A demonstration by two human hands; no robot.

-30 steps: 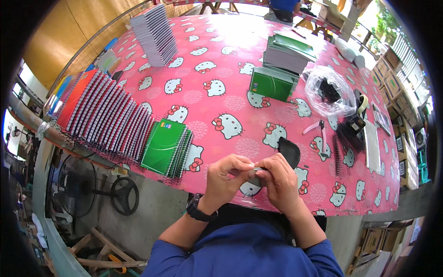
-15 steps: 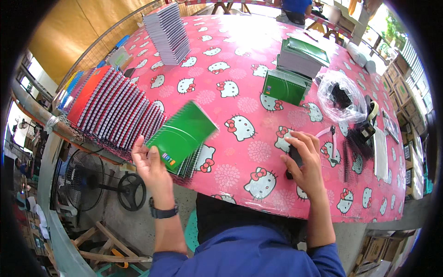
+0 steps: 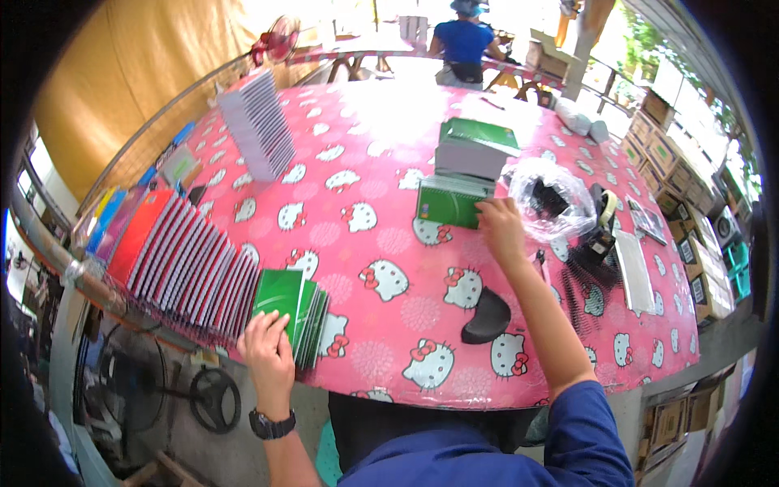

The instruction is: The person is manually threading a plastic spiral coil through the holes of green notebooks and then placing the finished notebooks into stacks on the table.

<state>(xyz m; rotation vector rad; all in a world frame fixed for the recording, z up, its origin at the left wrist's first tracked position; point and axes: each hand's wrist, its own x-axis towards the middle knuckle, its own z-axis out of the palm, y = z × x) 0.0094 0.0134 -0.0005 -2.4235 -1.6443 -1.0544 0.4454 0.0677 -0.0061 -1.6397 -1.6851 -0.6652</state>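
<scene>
At the near left edge of the table, my left hand has its fingers bent over the lower edge of a green spiral notebook. That notebook leans at the end of a row, with several more green notebooks to its right. Farther off, my right hand grips the right edge of another green spiral notebook, on a low pile. My thumb there is partly hidden. A black, curved, smooth object lies on the table, apart from both hands.
Red notebooks stand in a long row at left. Behind are a tall notebook stack and a green-topped stack. A plastic bag, black coils and a tape dispenser lie right. A person sits beyond.
My left hand has lowered its green notebook against the row at left. My right hand has left the black object and reached forward to the green pile. The view has shifted.
</scene>
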